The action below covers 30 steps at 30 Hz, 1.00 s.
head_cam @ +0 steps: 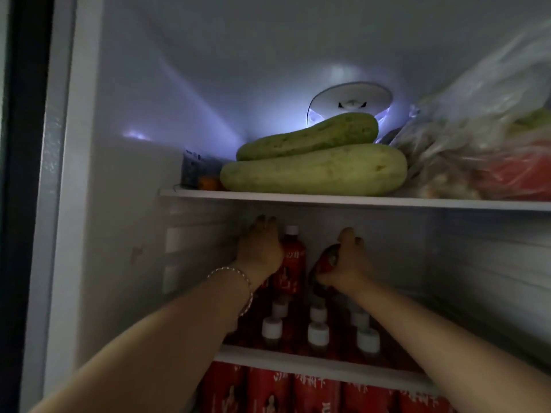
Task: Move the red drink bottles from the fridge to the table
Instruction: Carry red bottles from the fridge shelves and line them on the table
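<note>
– Red drink bottles: where do they stand?
– White-capped, in rows on the middle shelf of the fridge. More red packs fill the level below. None is out yet, and the surface they are bound for is not in view.
– State of each hand?
– Right hand: fingers curled round a tilted bottle at the back of the shelf, gripping it. Left hand, with a bracelet at the wrist: reaches deep, just beside an upright bottle. Only the back of the hand shows, so I cannot tell whether it grips anything.
– Which step is this?
– Judged as the pick-up, at the rear row.
– What does the next move call for?
– Probably lifting the tilted bottle over the front caps without knocking them, while staying under the upper shelf. That shelf carries two green gourds and plastic bags, so headroom is tight.
</note>
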{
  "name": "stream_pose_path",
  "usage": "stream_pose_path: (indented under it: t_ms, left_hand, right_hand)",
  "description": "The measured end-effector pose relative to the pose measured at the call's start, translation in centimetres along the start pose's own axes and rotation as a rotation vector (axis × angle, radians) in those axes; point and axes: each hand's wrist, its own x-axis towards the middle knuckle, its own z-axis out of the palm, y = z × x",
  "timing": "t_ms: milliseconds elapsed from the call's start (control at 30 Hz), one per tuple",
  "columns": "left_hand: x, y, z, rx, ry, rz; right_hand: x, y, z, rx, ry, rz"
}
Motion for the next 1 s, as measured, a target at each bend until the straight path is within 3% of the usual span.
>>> stream_pose_path:
  t_ms: [133, 200, 300, 400, 500, 600, 833, 1000]
  left_hand:
    - [3.9, -1.5, 0.1, 0.081, -0.115, -0.078]
    - [5.0, -2.1, 0.2, -0.032, -0.17, -0.105]
    - [5.2, -2.2, 0.5, -0.142, -0.072, -0.132]
    - [3.8, -1.2, 0.5, 0.107, 0.063, -0.081]
    - [1.9, 0.9, 0.8, 0.336, 0.141, 0.175]
    - [1.7, 2.6, 1.8, 0.439, 0.087, 0.349]
    - [5.2, 3.6, 2.0, 0.388, -0.173, 0.169]
    - [6.0, 2.1, 1.5, 0.247, -0.155, 0.211]
  right_hand:
    - [-2.2, 0.6, -0.8, -0.045, -0.026, -0.02]
    - [-2.5, 0.6, -1.0, -0.052, -0.006, -0.006]
    - [-2.5, 0.6, -1.1, -0.055, 0.012, 0.034]
    - [-2.5, 0.6, -1.0, -0.057, 0.016, 0.02]
    - [-2.5, 0.5, -0.7, -0.073, 0.002, -0.007]
    - [-2.7, 0.4, -0.6, -0.091, 0.001, -0.019]
    - [-2.9, 0.6, -0.6, -0.09, -0.007, -0.058]
    - [-2.8, 0.6, -0.4, -0.12, -0.016, -0.063]
